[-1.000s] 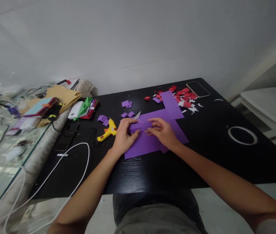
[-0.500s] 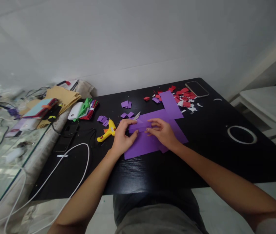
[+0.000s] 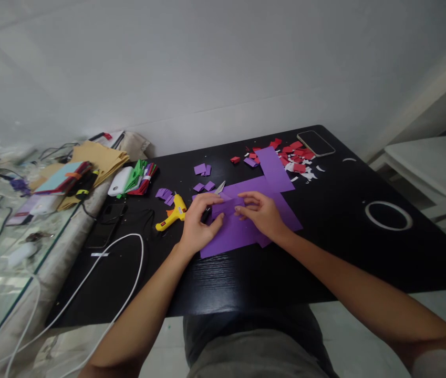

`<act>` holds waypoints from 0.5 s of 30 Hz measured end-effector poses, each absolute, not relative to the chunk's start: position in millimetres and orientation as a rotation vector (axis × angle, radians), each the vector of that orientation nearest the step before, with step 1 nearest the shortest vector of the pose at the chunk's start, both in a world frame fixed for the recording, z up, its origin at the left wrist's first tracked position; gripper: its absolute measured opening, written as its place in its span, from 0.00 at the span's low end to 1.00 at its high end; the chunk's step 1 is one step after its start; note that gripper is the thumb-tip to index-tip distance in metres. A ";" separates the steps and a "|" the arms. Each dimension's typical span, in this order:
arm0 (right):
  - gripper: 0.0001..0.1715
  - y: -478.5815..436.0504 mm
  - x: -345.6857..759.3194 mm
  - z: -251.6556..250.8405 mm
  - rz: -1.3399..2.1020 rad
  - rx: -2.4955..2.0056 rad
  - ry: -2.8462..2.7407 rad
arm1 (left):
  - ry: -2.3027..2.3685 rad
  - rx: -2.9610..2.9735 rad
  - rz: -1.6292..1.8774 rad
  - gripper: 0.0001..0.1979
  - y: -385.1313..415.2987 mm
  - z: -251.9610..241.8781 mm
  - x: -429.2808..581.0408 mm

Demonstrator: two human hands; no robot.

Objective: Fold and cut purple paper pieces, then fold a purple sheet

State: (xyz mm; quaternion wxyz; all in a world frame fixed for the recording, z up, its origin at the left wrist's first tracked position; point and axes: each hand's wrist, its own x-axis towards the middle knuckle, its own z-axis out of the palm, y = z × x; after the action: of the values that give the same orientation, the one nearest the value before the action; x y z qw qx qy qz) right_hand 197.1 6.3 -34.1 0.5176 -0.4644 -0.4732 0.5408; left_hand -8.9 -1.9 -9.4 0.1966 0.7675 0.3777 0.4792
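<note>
Black wood-grain tabletop is set along a pale wall. Just right of the yellow glue gun, a purple paper strip is pinched between thumb and fingers of both left hand and right hand. If it's gripped unevenly, it could get creased crooked; if the glue gun's hot, the left hand could be burned. Red scraps, well right of the glue gun, are strewn loose; no container can be made out.

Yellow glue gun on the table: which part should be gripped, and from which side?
Probably best to grip the yellow glue gun by its handle, coming from the near left. It lies on its side, handle stretching that way, while its body sits close to the left hand and its nozzle points toward the wall.
</note>
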 end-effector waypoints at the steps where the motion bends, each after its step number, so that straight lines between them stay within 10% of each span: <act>1: 0.23 6.3 196.9 -34.2 1.303 -1.113 -1.127 | 1.067 2.126 1.333 0.12 -2.3 -9.6 -9.1; 15: 0.22 7.7 201.7 -22.7 1.619 -1.031 -0.778 | 1.044 1.986 1.254 0.17 2.2 -20.7 -12.9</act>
State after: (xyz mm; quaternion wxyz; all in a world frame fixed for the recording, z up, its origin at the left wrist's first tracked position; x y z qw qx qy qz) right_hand 201.7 7.7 -22.7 0.5101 -0.4283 -0.3230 0.6723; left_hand -12.9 2.2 -20.7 0.2819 0.7413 0.3896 0.4683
